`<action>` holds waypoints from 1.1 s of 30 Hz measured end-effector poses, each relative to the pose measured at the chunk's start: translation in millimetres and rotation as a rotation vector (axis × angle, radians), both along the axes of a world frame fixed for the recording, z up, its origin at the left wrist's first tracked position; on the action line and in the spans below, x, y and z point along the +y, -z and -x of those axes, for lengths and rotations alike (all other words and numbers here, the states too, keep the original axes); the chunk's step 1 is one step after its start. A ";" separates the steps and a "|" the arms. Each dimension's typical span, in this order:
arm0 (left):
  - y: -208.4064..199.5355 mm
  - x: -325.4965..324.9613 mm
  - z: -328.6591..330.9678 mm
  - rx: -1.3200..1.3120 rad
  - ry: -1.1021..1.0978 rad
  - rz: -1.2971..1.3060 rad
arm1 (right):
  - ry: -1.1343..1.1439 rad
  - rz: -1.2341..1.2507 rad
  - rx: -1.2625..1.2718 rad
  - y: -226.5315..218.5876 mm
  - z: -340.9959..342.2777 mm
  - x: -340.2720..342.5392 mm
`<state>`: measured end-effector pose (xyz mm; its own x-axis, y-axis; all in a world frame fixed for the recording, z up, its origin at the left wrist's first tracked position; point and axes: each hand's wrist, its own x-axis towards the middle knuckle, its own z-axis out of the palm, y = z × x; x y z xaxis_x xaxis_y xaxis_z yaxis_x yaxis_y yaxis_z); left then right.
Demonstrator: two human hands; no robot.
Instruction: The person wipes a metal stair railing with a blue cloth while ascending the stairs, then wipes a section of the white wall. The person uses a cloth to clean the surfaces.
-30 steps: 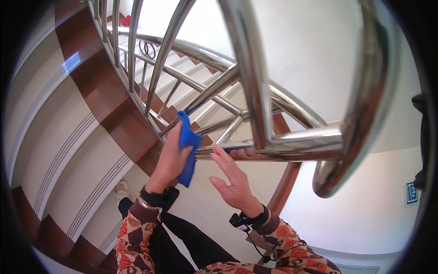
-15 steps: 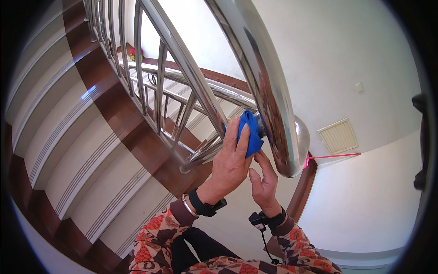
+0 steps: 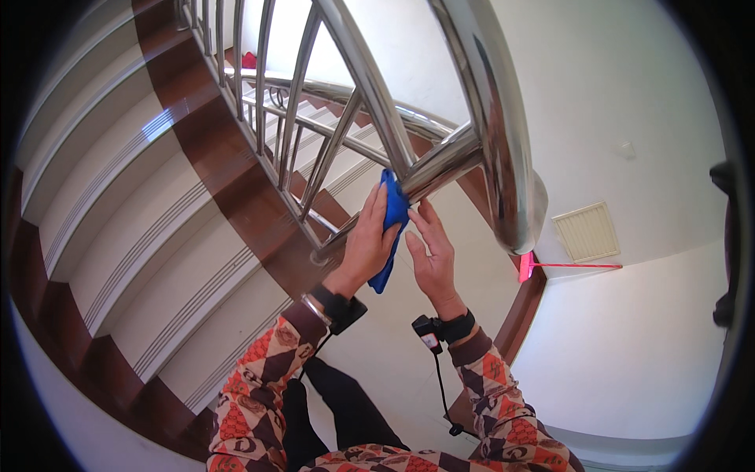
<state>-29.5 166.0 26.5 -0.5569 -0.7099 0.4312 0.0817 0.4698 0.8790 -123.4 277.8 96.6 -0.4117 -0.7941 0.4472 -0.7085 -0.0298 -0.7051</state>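
My left hand holds a blue cloth with its fingers laid along it. The top of the cloth presses against a shiny metal railing post, close to where a short crossbar joins it. Part of the cloth hangs below my fingers. Just to the right, my right hand is open, thumb apart, its fingertips near the cloth and the underside of the post; whether they touch it I cannot tell. The thick curved handrail runs above and to the right of both hands.
Pale stairs with a dark red-brown border curve along the left. More railing bars rise behind the hands. A pink broom-like tool with a thin red handle stands by the right wall, below a vent grille.
Both hands have moved left, and the cloth has gone from beside the handrail to the lower post, where more of it hangs down. The railing sits farther right in view.
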 end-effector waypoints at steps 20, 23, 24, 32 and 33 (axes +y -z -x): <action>63.1 11.5 -20.0 -0.052 -0.099 -0.003 | -0.373 -0.229 0.032 39.2 37.9 1.1; 57.9 21.7 -13.8 -0.050 -0.133 -0.031 | -0.385 -0.199 0.040 36.1 36.8 5.1; 56.5 24.4 -11.4 -0.038 -0.137 -0.021 | -0.394 -0.159 0.026 33.8 35.9 7.7; 78.8 41.3 -8.4 -0.068 -0.161 0.002 | -0.376 -0.179 0.155 17.7 37.8 31.4; 82.8 40.5 -8.5 -0.093 -0.193 -0.018 | -0.354 -0.158 0.177 19.0 36.3 32.9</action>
<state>-21.0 206.5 -56.3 -0.4466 -0.8146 0.3701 -0.0905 0.4527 0.8871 -159.8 310.7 77.6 -0.0291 -0.9371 0.3477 -0.7842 -0.1943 -0.5893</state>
